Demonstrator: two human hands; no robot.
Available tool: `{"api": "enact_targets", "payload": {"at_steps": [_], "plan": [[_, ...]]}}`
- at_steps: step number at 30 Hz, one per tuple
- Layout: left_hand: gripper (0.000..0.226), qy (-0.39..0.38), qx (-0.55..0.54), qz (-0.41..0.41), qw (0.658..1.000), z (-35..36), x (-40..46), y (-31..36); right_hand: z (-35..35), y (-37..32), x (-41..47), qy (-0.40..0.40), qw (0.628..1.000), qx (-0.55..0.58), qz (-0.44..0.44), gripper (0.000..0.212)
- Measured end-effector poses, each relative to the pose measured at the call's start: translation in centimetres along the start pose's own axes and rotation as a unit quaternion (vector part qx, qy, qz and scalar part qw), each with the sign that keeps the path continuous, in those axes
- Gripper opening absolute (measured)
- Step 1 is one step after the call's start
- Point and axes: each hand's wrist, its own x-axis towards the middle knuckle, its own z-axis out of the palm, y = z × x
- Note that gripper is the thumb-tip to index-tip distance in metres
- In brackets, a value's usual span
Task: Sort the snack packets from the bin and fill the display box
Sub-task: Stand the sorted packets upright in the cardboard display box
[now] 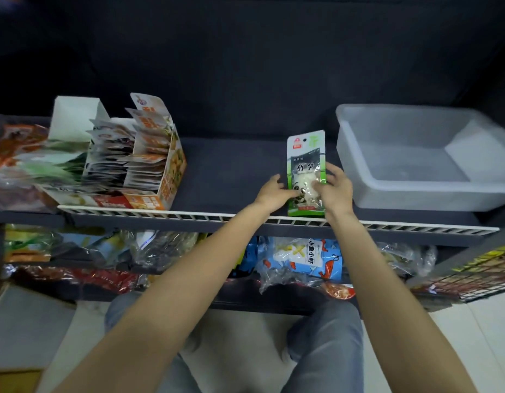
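Head camera view: both hands hold a green snack packet (306, 171) upright on a dark shelf (231, 171). Left hand (274, 191) pinches its lower left edge; right hand (335, 188) grips its right edge with curled fingers. Clear plastic bin (424, 157) sits just right; a display box (149, 163) packed with packets stands well left.

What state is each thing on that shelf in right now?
Green packet: upright, held between both hands.
Left hand: grips packet's left edge.
Right hand: grips packet's right edge.
Plastic bin: looks empty.
Display box: open, nearly full of packets.
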Motion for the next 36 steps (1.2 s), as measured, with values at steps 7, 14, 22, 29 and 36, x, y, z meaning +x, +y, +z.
{"api": "enact_targets", "payload": {"at_steps": [7,14,22,29,36], "plan": [[0.028,0.082,-0.015,0.195,0.977,-6.2,-5.5,0.0,1.8,-6.4,-4.1,-0.152,0.974,-0.055,-0.156,0.028],[0.025,0.267,0.226,0.376,0.858,-19.3,-12.2,2.2,8.8,-15.0,-8.0,-0.303,0.921,-0.059,-0.239,0.030],[0.048,0.423,0.312,0.209,0.825,-33.3,-15.9,-3.7,24.4,-17.5,-10.0,-0.185,0.952,0.097,-0.225,0.030],[0.059,0.324,0.396,0.148,0.846,-36.8,-16.3,-7.6,34.5,-15.7,-9.8,-0.112,0.944,-0.085,-0.298,0.040],[0.054,0.319,0.369,0.147,0.861,-37.1,-16.5,-7.6,36.9,-14.0,-9.5,-0.199,0.718,-0.449,-0.494,0.025]]}}
